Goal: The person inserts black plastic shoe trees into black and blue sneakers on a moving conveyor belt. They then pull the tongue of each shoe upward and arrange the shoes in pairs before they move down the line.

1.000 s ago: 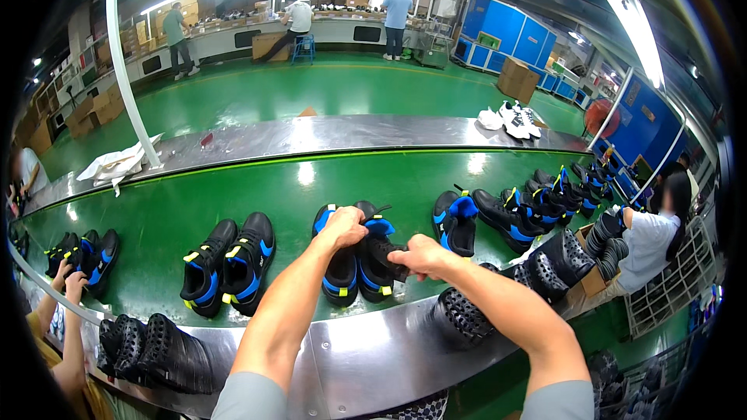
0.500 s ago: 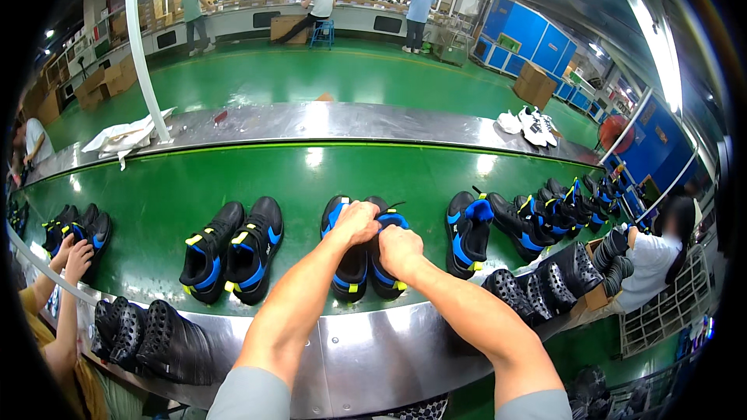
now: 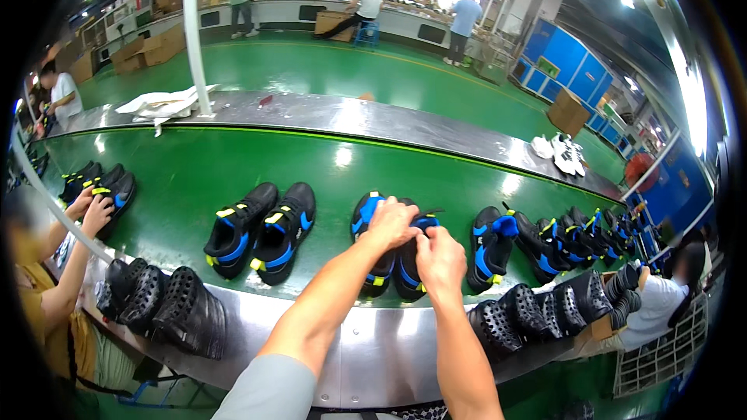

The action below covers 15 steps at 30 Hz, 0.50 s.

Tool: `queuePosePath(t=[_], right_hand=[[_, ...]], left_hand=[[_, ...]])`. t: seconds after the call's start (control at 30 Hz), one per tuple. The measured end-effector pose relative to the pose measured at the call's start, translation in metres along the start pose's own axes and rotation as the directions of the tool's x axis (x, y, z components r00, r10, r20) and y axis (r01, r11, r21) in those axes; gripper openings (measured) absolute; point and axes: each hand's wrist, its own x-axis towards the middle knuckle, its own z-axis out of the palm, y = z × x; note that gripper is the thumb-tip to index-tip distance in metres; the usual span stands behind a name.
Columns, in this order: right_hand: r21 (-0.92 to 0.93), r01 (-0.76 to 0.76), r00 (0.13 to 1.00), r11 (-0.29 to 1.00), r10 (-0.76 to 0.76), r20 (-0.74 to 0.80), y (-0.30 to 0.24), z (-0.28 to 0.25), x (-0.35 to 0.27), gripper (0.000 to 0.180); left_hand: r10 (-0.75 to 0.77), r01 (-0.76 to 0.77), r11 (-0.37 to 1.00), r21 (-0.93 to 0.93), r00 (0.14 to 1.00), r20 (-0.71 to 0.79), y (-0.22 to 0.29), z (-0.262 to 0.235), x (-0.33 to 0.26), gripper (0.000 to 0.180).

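Since the earlier frame, both hands are staying on the black-and-blue sneaker pair (image 3: 393, 253), now sitting lower on the glossy green conveyor belt (image 3: 233, 163). Left hand (image 3: 391, 222) is covering the tongues; right hand (image 3: 438, 258) is pinching the blue collar. Fingertips are partly hidden. Perforated black soles (image 3: 167, 303) are lining the steel edge.

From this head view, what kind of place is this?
Most likely a shoe factory assembly line. A long green conveyor belt carries pairs of black-and-blue shoes, both hands work on the middle pair, and black shoe lasts line the metal ledge, with another worker's hands alongside.
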Motion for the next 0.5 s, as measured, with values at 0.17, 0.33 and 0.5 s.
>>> queuePosePath(t=[0.17,0.33,0.5], right_hand=[[0.188,-0.05,0.998,0.981,0.056,-0.027,0.017,-0.01,-0.029,0.03],[0.343,0.04,0.997,0.938,-0.017,-0.071,0.037,-0.005,-0.042,0.027],[0.529,0.066,0.995,0.846,-0.099,0.033,0.021,0.007,-0.065,0.015]], left_hand=[[0.031,-0.048,0.997,-0.054,0.96,-0.277,0.022,-0.028,-0.011,0.069],[-0.08,-0.092,0.948,-0.304,0.857,-0.51,0.068,-0.079,-0.09,0.034],[0.018,-0.12,0.985,-0.127,0.795,-0.607,0.107,-0.152,-0.233,0.017]])
